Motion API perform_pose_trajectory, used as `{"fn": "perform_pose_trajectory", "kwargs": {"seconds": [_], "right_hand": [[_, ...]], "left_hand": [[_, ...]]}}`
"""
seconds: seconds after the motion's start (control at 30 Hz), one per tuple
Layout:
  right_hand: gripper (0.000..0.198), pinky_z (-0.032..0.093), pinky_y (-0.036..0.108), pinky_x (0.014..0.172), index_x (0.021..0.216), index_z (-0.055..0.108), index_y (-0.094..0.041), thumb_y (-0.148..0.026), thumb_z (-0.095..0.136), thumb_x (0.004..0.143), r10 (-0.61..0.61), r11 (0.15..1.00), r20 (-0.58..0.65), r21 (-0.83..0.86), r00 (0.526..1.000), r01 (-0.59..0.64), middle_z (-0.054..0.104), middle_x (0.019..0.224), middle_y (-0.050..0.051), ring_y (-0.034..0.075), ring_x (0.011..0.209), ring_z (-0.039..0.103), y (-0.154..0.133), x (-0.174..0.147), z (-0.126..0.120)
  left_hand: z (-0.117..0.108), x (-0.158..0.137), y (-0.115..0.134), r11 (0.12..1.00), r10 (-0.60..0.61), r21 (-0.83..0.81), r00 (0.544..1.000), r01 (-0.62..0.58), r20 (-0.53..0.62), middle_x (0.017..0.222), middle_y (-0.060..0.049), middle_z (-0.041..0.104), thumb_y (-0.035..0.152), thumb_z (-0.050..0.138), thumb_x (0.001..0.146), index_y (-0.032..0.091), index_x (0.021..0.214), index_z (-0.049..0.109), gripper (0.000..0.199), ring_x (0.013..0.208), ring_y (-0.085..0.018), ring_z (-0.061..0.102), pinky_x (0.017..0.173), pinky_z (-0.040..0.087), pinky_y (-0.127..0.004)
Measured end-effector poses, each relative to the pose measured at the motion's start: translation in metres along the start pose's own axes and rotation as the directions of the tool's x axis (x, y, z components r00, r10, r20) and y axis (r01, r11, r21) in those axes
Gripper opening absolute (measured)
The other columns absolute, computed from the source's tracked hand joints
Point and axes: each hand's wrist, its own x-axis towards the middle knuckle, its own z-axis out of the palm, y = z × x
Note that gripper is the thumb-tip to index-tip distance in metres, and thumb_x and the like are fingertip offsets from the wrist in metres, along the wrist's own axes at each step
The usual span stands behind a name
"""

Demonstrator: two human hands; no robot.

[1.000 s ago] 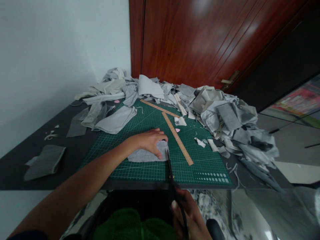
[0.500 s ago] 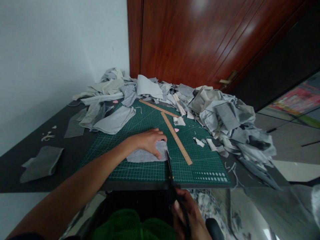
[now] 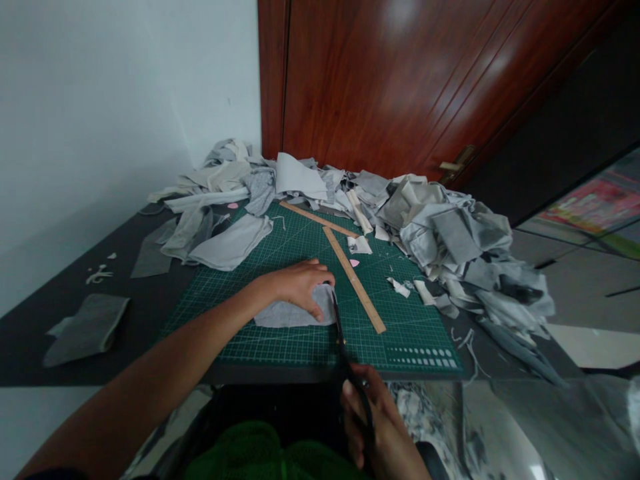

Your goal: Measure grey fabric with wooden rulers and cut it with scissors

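A piece of light grey fabric [image 3: 290, 315] lies on the green cutting mat [image 3: 300, 350] near the table's front edge. My left hand [image 3: 303, 287] grips it from above, thumb on the near side and fingers curled at its far right corner. Black-handled scissors [image 3: 341, 340] point away from me, with their blades along the fabric's right edge. My right hand [image 3: 373, 417] is wrapped round the handles, just in front of the table edge. Whether the blades are fully closed is hard to make out.
Two wooden rulers [image 3: 354, 280] [image 3: 320, 218] lie on the mat beyond the fabric. Heaps of grey and white cloth [image 3: 440, 220] line the back and right. A folded grey cloth [image 3: 93, 327] rests at the left, and small scraps [image 3: 399, 287] are scattered about.
My right hand and the scissor handles have shifted slightly upward in view, and the blades lie further along the fabric's right edge. My left hand keeps its place on the fabric.
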Motion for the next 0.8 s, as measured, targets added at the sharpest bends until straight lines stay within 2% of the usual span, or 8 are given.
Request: {"fn": "perform_pose_trajectory", "kwargs": {"seconds": [0.3,0.5,0.8], "right_hand": [[0.068,0.033,0.015,0.034,0.126,0.045,-0.022,-0.066,0.072,0.081,-0.019,1.0,-0.034,-0.013,0.999,0.018,0.052,0.065,-0.009,0.005,0.039,0.039,0.006,0.003,0.003],[0.073,0.035,0.017,0.034,0.129,0.041,-0.021,-0.068,0.07,0.082,0.013,0.999,0.034,-0.03,0.999,-0.012,0.05,0.056,-0.011,0.007,0.037,0.04,0.011,0.007,-0.004],[0.068,0.032,0.016,0.036,0.129,0.042,-0.019,-0.066,0.067,0.086,0.006,0.998,0.025,-0.069,1.0,-0.004,0.047,0.05,-0.012,0.006,0.036,0.035,0.004,0.002,0.001]], "left_hand": [[-0.002,0.0,0.002,1.0,-0.01,-0.009,1.0,0.01,0.01,0.098,-0.003,0.061,0.059,0.083,0.065,0.025,0.11,0.064,0.06,0.101,-0.027,0.052,0.089,0.038,-0.034],[0.0,0.0,0.0,1.0,0.001,-0.024,1.0,-0.001,-0.011,0.099,-0.003,0.062,0.059,0.084,0.064,0.025,0.109,0.064,0.061,0.103,-0.028,0.053,0.093,0.038,-0.035],[0.001,0.0,0.0,1.0,0.015,0.002,1.0,-0.015,-0.02,0.098,-0.003,0.063,0.058,0.085,0.064,0.023,0.11,0.065,0.061,0.1,-0.027,0.055,0.092,0.039,-0.035]]}}
